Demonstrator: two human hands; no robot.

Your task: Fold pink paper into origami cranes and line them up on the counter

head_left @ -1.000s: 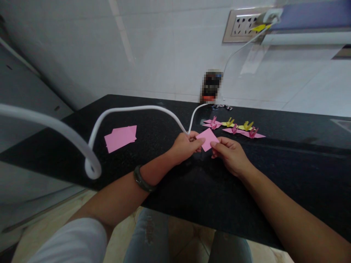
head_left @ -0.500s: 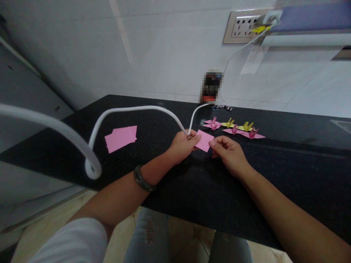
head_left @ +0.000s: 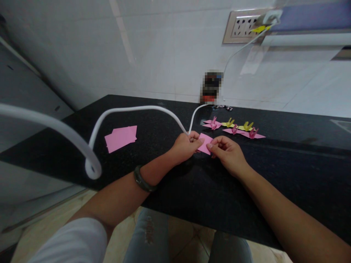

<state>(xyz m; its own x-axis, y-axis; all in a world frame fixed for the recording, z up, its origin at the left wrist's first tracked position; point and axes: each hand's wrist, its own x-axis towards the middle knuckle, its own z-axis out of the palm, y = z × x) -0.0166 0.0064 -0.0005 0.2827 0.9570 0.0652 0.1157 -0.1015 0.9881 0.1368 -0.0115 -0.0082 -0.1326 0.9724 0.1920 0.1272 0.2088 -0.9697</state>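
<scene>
Steadily, the left hand (head_left: 183, 147) and right hand (head_left: 230, 152) pinched opposite sides of a pink paper (head_left: 204, 148), near the folded pink and yellow cranes (head_left: 234, 129)

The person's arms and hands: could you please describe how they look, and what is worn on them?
The left hand and right hand are both ungloved. On the left arm, a dark, smooth, rounded bangle circles near the wrist, and a plain white sleeve covers the upper part. The right arm shows no sleeve or bangle within the picture.
</scene>
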